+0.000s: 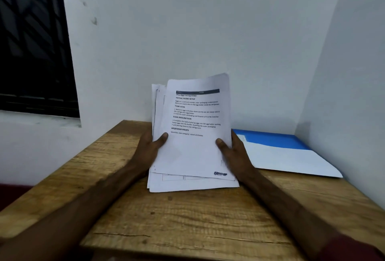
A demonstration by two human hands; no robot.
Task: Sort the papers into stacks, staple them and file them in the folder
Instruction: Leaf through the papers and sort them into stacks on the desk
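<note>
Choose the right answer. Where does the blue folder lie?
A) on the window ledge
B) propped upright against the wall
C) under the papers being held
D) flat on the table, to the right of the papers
D: the blue folder lies flat on the wooden table, to the right of the papers, near the corner of the walls.

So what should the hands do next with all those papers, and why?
Probably lift the top sheet off with the right hand and lay it on the table to start a stack: the left hand grips too, and the papers are one uneven bundle.
</note>
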